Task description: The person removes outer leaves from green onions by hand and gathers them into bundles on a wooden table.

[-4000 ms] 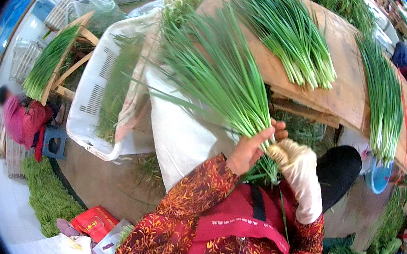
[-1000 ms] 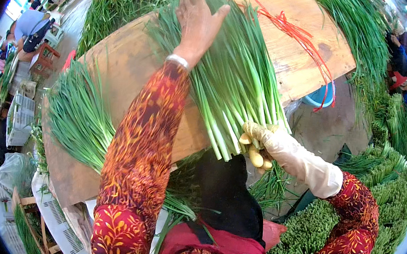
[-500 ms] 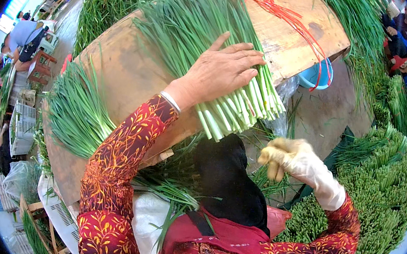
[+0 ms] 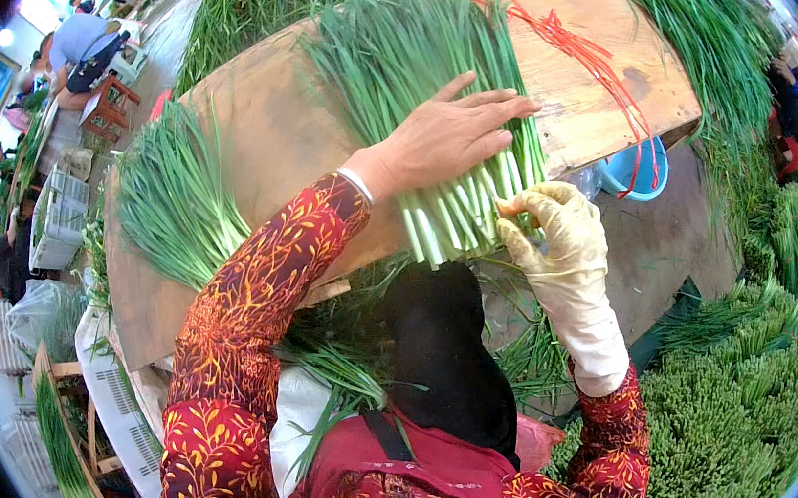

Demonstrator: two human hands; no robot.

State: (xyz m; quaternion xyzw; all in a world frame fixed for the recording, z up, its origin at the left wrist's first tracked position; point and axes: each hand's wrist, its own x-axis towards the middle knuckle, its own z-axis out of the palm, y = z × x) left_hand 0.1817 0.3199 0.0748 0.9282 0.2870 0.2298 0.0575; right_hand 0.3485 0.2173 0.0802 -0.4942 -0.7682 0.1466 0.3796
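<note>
A broad layer of garlic chives (image 4: 410, 63) lies on the wooden table, its green leaves pointing away and its white stem ends toward me. My bare left hand (image 4: 456, 137) rests flat across the stems, fingers stretched out and slightly spread. At the right side of the white ends, my right hand (image 4: 553, 232), in a pale yellow rubber glove, bends its thumb and fingers in a pinch on the stem ends. Exactly which stems it grips is partly hidden. To the left of my left forearm lies a smaller pile of garlic chives (image 4: 179, 194).
Red ties (image 4: 570, 42) lie on the wooden table (image 4: 244, 143) beyond the chives. A blue bucket (image 4: 649, 171) stands below its right edge. Large heaps of greens (image 4: 724, 424) rise at the right and far side. Other people and a white crate (image 4: 61, 220) are at far left.
My right hand has come up and left from beside the table to the white stem ends, its fingers pinching there. My left hand stays flat on the chives. The view has shifted slightly.
</note>
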